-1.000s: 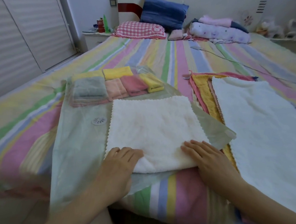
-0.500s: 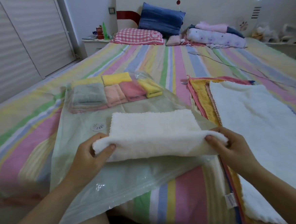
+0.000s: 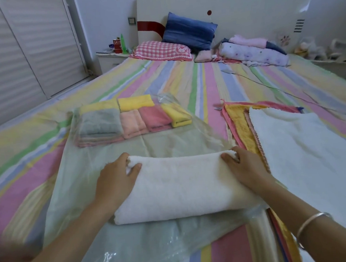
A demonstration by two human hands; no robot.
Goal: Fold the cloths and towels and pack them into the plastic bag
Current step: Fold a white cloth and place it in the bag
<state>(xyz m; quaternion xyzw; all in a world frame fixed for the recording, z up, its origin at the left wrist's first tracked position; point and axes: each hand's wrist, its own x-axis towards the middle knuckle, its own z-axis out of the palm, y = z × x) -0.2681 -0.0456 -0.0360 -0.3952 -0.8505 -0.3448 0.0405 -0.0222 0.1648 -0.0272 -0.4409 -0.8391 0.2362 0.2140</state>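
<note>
The folded white towel (image 3: 182,187) lay across the near half of the plastic bag (image 3: 74,199), which was spread flat on the striped bed (image 3: 185,85). The towel was doubled over, with its thick rounded fold toward the person and its loose edges on the far side.

The left hand (image 3: 116,179) had hold of the far left corner. Its grip was closed on the towel, the thumb lying on top and the other fingers tucked around the edge, with a bit of white pile showing between them. The right hand (image 3: 244,166) held the far right corner in the same way, its grip likewise closed on the fabric. A thin metal bracelet (image 3: 309,223) sat on the right wrist.

At the far end of the bag, under the clear film, a row of small folded cloths (image 3: 130,119) was packed side by side: grey, peach, pink and yellow, with more yellow behind them.

Just beside the right hand lay a pile of unfolded cloths. A large white towel (image 3: 304,154) was on top, and the edges of a yellow cloth (image 3: 239,124) and a pink one stuck out beneath it on the left.

At the head of the bed, a blue pillow (image 3: 189,32) leaned behind a red checked pillow (image 3: 162,50).
</note>
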